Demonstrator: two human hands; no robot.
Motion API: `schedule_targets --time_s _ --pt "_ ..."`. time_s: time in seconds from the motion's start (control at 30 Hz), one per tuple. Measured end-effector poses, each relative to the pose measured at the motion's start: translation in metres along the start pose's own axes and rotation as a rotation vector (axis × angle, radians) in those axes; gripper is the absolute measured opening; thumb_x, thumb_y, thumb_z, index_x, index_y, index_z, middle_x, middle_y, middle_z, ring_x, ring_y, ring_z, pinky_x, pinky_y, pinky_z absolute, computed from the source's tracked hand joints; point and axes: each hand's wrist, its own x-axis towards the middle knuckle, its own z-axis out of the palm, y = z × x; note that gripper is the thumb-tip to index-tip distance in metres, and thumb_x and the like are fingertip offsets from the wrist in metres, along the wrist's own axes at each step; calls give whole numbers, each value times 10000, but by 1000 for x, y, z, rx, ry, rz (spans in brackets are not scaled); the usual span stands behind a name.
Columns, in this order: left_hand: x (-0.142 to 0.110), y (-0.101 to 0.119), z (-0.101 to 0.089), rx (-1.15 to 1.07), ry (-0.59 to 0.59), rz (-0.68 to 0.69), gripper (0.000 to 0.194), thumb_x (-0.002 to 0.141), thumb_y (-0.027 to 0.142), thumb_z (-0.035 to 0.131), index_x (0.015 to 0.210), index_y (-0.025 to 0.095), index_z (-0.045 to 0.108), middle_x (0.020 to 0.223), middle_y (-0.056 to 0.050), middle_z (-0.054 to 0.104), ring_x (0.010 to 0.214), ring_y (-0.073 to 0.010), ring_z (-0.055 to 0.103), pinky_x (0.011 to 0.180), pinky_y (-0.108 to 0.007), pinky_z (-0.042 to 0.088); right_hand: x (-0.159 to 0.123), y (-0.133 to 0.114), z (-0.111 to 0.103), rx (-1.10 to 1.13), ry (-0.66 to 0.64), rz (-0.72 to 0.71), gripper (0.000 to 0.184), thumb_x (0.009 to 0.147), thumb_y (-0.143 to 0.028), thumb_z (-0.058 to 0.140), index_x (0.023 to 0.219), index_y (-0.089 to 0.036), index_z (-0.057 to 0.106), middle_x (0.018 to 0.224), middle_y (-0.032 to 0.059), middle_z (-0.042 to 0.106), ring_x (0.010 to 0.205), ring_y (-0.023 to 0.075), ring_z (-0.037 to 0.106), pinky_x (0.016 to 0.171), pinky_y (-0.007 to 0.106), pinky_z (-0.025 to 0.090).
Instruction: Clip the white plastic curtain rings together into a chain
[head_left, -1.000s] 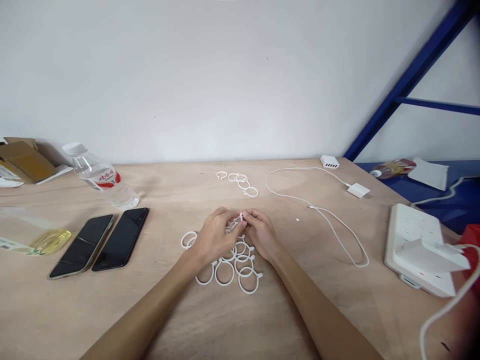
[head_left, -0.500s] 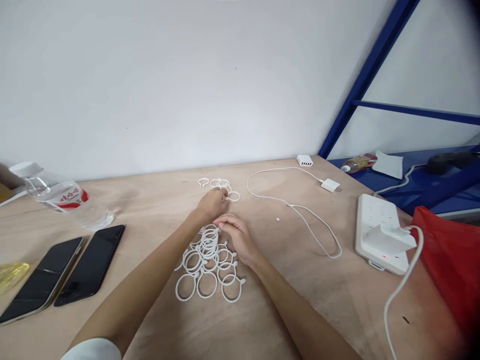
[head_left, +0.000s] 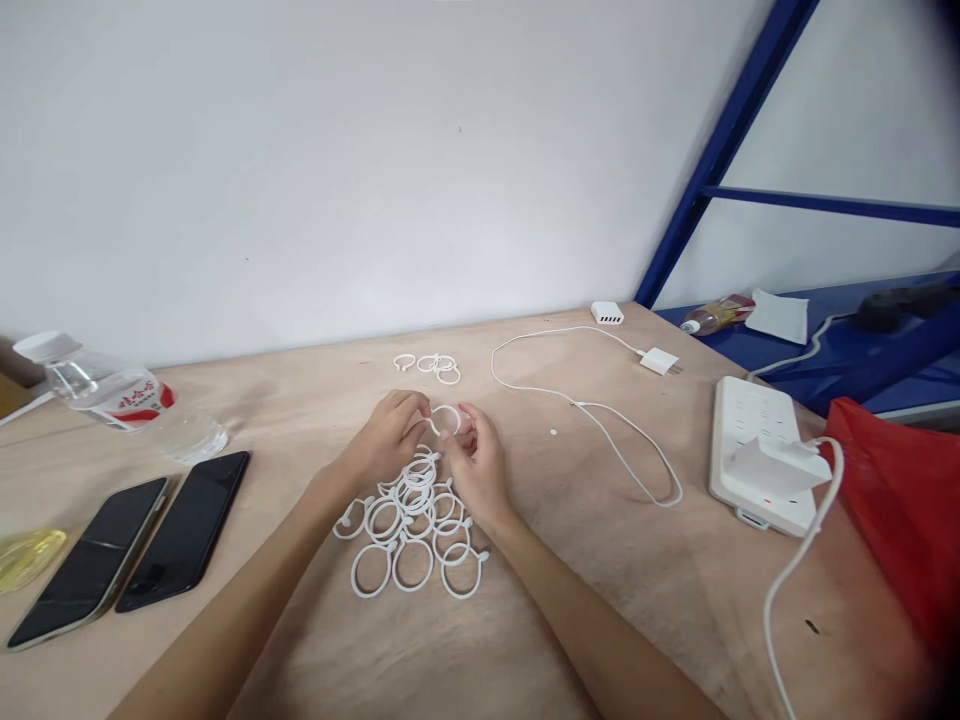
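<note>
My left hand [head_left: 386, 436] and my right hand [head_left: 474, 462] meet over the middle of a wooden table [head_left: 480, 640]. Between their fingertips both pinch one white plastic ring [head_left: 448, 419], held just above the table. Directly under the hands lies a pile of several linked white rings [head_left: 415, 530]. A smaller row of white rings [head_left: 431, 365] lies farther back, near the wall.
Two black phones [head_left: 135, 545] lie at the left, with a water bottle [head_left: 112, 392] on its side behind them. A white charger cable [head_left: 592, 410] loops at the right, next to a white power strip [head_left: 765, 455] and a red bag [head_left: 900, 510].
My left hand reached back to the far row of rings, then came back with one ring; both hands now pinch it above the pile. The view turned a little to the right.
</note>
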Motion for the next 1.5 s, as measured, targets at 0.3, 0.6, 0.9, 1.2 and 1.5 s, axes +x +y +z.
schedule_targets --time_s 0.3,0.6,0.9,1.2,1.5 --pt "-21 28 -1 -460 124 -126 181 897 331 411 981 191 489 1147 -91 597 1148 -191 530 958 -349 424 -2 -5 2 47 -248 44 194 819 -331 567 948 -213 650 920 52 677 818 190 587 739 308 421" --pt "-26 28 1 -451 126 -197 391 886 386 437 1235 224 374 1075 -91 659 947 -186 640 841 -338 490 3 -9 -3 299 -165 202 213 783 -357 595 935 -213 632 856 29 679 773 173 584 707 291 429" --pt "-26 38 2 -385 -5 -177 448 896 351 419 1329 250 362 1048 -61 686 906 -181 643 806 -313 481 9 -11 -7 432 -312 264 175 731 -374 659 748 -214 728 758 25 677 836 205 591 792 329 439" --pt "-26 34 8 -434 63 -159 509 794 361 591 1265 213 468 1118 -73 668 1002 -208 619 898 -354 474 13 -7 -9 516 -253 331 220 728 -408 658 777 -203 719 725 24 653 687 160 549 713 311 423" --pt "-27 41 9 -486 48 -248 418 817 341 554 1211 206 523 1073 -75 687 958 -205 636 848 -342 501 12 -4 -9 451 -270 326 244 708 -426 671 742 -186 707 679 22 639 672 165 542 733 328 430"
